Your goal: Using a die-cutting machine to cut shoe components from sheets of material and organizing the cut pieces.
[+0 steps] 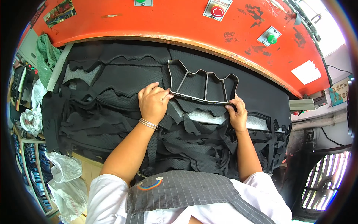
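A metal cutting die [206,87], a thin steel outline with a wavy far edge and cross struts, lies on black padded fabric [126,80]. My left hand [153,100] grips its near left corner between thumb and fingers. At the near right corner, my right hand [237,112] pinches the frame in the same way. Wavy cut lines and gaps run through the fabric to the left of the die. Just on the near side of it, a pale strip of the work surface [205,117] shows through.
A large orange-red machine beam [167,20] spans the far side, with a red push button [217,11] and a green button [271,39]. Black fabric scraps [190,149] heap along the near edge. Plastic bags [65,186] hang at left; a fan [324,179] stands at right.
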Motion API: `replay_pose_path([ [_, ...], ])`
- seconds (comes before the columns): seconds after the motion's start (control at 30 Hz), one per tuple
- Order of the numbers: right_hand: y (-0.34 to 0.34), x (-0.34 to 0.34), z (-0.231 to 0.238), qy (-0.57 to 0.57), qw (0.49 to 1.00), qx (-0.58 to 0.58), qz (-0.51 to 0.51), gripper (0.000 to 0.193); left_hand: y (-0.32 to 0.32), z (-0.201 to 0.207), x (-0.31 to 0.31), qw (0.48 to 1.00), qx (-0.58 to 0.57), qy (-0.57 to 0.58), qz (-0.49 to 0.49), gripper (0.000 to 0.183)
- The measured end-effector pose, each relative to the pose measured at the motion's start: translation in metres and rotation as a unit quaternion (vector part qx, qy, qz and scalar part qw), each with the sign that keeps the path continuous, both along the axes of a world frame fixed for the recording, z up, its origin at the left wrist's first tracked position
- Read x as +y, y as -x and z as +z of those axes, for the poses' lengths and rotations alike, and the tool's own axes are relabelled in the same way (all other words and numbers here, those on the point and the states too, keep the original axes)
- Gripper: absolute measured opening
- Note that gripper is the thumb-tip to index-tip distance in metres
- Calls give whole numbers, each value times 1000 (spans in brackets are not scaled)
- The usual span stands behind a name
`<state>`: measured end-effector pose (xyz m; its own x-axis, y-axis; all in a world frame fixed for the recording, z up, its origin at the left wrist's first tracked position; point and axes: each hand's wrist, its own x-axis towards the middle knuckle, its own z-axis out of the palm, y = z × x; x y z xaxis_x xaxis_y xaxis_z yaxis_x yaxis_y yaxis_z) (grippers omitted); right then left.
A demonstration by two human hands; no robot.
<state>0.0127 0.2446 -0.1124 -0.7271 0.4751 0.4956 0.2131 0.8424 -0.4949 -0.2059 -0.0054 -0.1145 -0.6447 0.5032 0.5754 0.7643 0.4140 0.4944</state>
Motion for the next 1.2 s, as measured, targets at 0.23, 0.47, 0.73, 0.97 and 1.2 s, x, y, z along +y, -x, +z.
replay_pose_path([
  [0.23,18,9,3,-5,1000,8,0,20,13,4,11,1000,7,13,5,16],
  [0.47,35,34,0,-41,999,-5,2,21,28,4,32,999,8,48,0,16],
  [0.73,46,65,36,50,992,83,-83,44,80,31,45,982,-187,-18,-37,29],
  [0.97,135,140,190,-242,889,353,-164,39,145,159,66,942,224,-236,77,11],
  [1.2,147,147,183,-255,862,393,-193,38,164,175,61,997,31,-64,14,26],
])
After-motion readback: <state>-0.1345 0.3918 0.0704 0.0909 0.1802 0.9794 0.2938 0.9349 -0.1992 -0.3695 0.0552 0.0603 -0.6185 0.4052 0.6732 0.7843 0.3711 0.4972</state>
